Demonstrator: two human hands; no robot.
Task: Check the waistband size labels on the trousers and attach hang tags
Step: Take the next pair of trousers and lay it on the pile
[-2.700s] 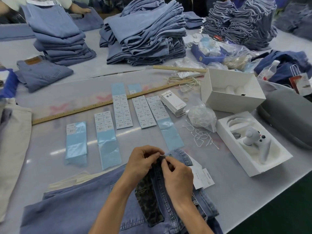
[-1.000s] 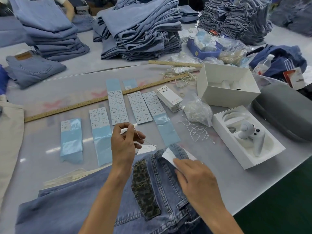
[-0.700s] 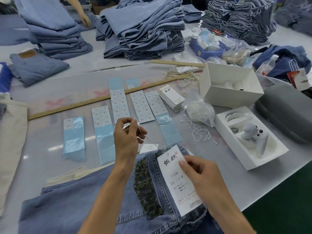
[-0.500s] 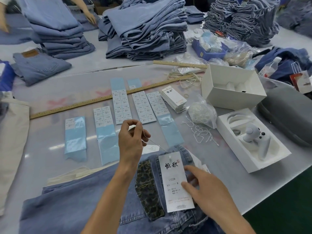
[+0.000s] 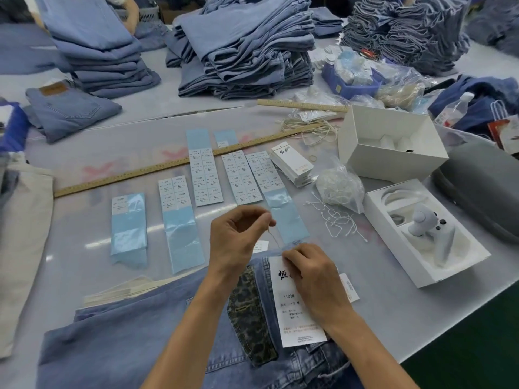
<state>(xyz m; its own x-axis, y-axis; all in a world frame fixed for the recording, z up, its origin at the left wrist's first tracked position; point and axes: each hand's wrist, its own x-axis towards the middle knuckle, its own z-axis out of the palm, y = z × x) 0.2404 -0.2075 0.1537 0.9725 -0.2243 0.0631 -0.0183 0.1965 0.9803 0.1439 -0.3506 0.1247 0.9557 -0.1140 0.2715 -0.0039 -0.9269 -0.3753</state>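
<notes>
Beyond the left hand (image 5: 238,237): 6 sticker strips (image 5: 205,178); 2 wooden rulers (image 5: 174,164); right of the right hand (image 5: 314,273): 2 white boxes (image 5: 390,161).

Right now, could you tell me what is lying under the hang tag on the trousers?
The hang tag lies on the blue trousers, beside a leopard-print patch. The right hand covers its upper right, so the denim there is hidden.

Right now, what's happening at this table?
A person is tying a hang tag onto jeans lying on the table. The left hand pinches a thin string and holds it raised; the right hand pinches the tag's top edge at the waistband. More tags and loose strings lie further back, with sticker sheets beside them.
</notes>
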